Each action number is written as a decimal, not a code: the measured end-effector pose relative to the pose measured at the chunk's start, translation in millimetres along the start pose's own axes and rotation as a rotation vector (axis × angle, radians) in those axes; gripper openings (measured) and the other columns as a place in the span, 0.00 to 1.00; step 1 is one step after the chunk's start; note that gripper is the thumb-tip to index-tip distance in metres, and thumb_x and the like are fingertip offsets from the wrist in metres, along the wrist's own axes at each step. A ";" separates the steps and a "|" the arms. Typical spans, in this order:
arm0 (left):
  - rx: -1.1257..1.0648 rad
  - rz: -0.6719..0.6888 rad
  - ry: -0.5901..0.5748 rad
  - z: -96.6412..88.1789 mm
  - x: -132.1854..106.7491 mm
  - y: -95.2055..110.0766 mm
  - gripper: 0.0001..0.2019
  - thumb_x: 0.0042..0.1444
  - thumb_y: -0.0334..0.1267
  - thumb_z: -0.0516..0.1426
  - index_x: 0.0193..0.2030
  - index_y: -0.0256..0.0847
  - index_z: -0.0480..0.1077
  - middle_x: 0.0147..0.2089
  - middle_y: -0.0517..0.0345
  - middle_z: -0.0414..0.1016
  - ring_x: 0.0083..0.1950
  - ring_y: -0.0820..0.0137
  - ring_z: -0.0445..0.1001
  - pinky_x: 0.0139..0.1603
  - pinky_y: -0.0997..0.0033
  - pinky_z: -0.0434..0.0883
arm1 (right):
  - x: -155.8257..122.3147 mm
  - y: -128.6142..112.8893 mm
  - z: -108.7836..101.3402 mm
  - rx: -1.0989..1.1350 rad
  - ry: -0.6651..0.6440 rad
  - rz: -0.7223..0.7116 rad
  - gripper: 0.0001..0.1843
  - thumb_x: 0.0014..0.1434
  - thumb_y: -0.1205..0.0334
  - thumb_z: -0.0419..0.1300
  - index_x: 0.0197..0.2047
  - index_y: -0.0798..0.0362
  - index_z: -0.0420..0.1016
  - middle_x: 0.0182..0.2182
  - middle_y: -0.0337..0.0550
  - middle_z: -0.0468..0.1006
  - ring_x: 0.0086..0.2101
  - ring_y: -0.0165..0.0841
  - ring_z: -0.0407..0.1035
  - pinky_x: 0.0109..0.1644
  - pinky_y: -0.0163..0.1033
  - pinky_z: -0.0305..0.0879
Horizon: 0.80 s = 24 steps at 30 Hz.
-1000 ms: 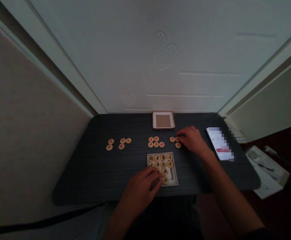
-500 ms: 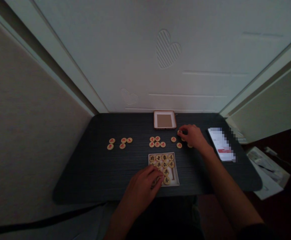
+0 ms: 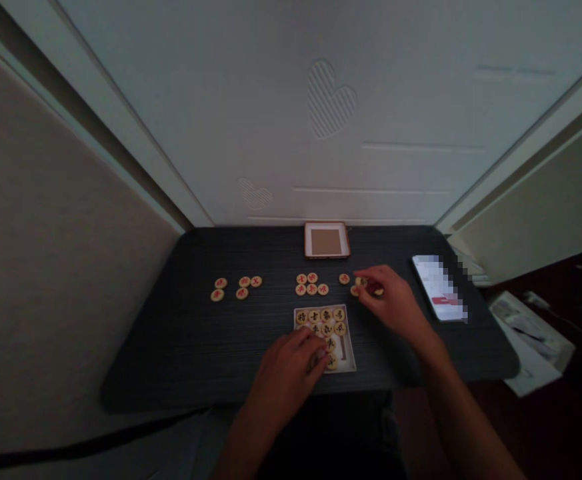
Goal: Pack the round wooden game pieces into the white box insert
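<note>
Over the front left of a shallow white tray [image 3: 353, 357], my left hand [image 3: 291, 367] is closed, its fingertips and thumb drawn together. What it pinches, if anything, is hidden. Round xiangqi pieces with black characters, such as one piece [image 3: 326, 315] in the back row, fill much of this tray. My right hand [image 3: 391, 297] is at the right group of pieces, thumb and forefinger apart. Between them lies a xiangqi piece [image 3: 361, 282]; whether they touch it I cannot tell. Another red-marked piece [image 3: 344, 279] lies just left of the fingertips.
Red-marked pieces stand in groups at the middle [image 3: 311, 289] and left [image 3: 242, 293] of the dark table [image 3: 185, 347]. A brown-rimmed box lid [image 3: 327, 241] lies at the back by a white panel. To the right is a phone [image 3: 435, 287].
My right hand has come toward me from the back of the right group, and its finger and thumb have spread. My left hand stays over the tray. The view has shifted slightly.
</note>
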<state>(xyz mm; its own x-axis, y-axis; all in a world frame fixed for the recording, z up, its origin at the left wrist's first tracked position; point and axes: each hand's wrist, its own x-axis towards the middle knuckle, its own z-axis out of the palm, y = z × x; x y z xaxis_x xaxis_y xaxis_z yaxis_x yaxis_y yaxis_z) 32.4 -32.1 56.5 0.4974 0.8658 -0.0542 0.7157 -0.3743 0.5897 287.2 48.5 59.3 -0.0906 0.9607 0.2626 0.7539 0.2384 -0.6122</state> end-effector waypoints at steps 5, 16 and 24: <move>0.126 -0.082 0.027 0.8 6.8 6.4 0.05 0.62 0.42 0.62 0.42 0.46 0.75 0.49 0.58 0.78 0.48 0.61 0.77 0.51 0.60 0.71 | -45.6 -22.4 4.3 0.237 -0.030 0.020 0.14 0.63 0.64 0.61 0.52 0.48 0.78 0.49 0.45 0.78 0.36 0.32 0.77 0.49 0.42 0.74; 0.199 -0.115 0.041 8.5 13.5 14.1 0.09 0.58 0.45 0.65 0.34 0.44 0.73 0.40 0.58 0.79 0.44 0.60 0.78 0.45 0.60 0.67 | -98.4 -43.3 46.4 0.420 -0.049 0.190 0.11 0.67 0.60 0.59 0.47 0.46 0.83 0.42 0.43 0.85 0.41 0.39 0.80 0.47 0.42 0.76; 0.183 -0.128 0.028 7.4 12.1 14.0 0.08 0.56 0.43 0.66 0.38 0.44 0.74 0.43 0.58 0.79 0.48 0.58 0.77 0.48 0.58 0.67 | -99.9 -43.4 59.5 0.330 0.019 0.101 0.15 0.67 0.68 0.55 0.50 0.46 0.80 0.45 0.44 0.84 0.45 0.38 0.79 0.54 0.45 0.73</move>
<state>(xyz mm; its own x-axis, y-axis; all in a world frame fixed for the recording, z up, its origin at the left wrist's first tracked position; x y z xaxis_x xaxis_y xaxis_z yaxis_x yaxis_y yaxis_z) 52.1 -29.3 58.2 0.3846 0.9181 -0.0954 0.8505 -0.3123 0.4232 224.8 -49.4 15.3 -0.0114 0.9797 0.2000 0.5067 0.1781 -0.8435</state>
